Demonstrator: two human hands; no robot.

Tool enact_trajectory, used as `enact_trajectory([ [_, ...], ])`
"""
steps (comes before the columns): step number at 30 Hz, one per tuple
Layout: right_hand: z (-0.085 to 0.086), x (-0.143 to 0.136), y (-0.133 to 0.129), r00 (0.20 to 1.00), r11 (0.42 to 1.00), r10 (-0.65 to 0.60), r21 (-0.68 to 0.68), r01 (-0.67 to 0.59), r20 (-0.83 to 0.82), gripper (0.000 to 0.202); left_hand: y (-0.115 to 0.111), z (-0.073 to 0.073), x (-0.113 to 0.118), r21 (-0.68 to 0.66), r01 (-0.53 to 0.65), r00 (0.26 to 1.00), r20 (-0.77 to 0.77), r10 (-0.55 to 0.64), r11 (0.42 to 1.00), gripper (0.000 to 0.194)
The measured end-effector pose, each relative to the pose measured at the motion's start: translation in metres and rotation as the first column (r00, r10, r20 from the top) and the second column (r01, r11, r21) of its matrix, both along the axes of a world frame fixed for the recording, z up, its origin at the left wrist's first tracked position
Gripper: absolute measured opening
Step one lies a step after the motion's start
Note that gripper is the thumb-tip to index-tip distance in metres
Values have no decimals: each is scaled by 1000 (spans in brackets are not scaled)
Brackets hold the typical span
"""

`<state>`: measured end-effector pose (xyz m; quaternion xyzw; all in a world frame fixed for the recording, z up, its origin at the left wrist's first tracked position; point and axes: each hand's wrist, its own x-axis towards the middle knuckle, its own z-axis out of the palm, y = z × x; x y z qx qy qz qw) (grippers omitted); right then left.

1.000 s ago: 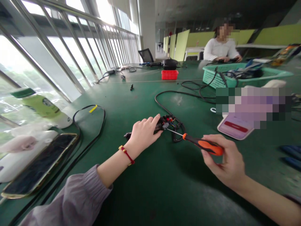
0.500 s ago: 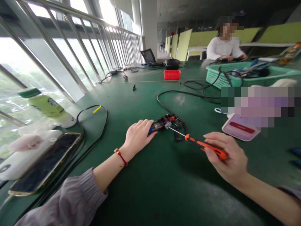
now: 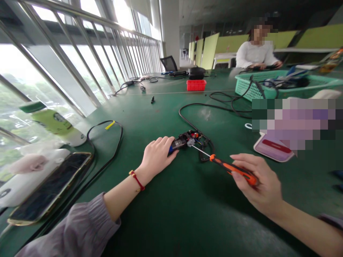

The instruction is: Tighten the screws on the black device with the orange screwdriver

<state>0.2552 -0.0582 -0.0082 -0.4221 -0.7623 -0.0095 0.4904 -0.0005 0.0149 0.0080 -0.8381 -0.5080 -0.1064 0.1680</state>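
My left hand (image 3: 157,154) lies closed around the end of a black-and-blue corded device (image 3: 180,143) on the green table. Its far end is opened up, with coloured wires and a small grey part showing. In my right hand (image 3: 264,185) is a screwdriver (image 3: 233,170) with an orange-and-black handle, gripped near its back end between thumb and fingers. The thin metal shaft slants left, its tip at the grey part; the exact contact is too small to make out. A black cord (image 3: 187,119) runs past the device's open end.
A phone (image 3: 50,189), a white case and a green-capped bottle (image 3: 57,123) stand at left beside a looped black cable (image 3: 122,137). Beyond are a small red bin (image 3: 196,85) and a green basket (image 3: 245,87) of cables. A pink-purple item (image 3: 270,148) lies right; a person sits across.
My right hand and the screwdriver handle have shifted very slightly left, with the tip still at the grey part. My left hand keeps its hold on the device.
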Motion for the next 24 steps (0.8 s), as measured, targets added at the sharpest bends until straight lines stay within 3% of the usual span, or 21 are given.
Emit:
enact_trajectory([
  [5,0,-1,1,999,994,0,113,5,-43,42,0,-1,0,15,6,1000,-13,-5,1000,34],
  [11,1,-1,-1,999,999,45,-8,-45,26,25,0,-1,0,0,9,999,-31,-9,1000,33],
  [17,3,-2,0,996,999,-29,42,32,-82,31,-1,-1,0,19,18,999,-30,-17,1000,33],
  [22,5,-1,-1,997,999,20,30,-22,78,20,-1,-1,0,20,22,1000,-22,-22,1000,33],
  [24,4,-1,-2,998,1000,18,0,-18,55,22,-1,-1,-1,19,26,999,-21,-26,999,33],
])
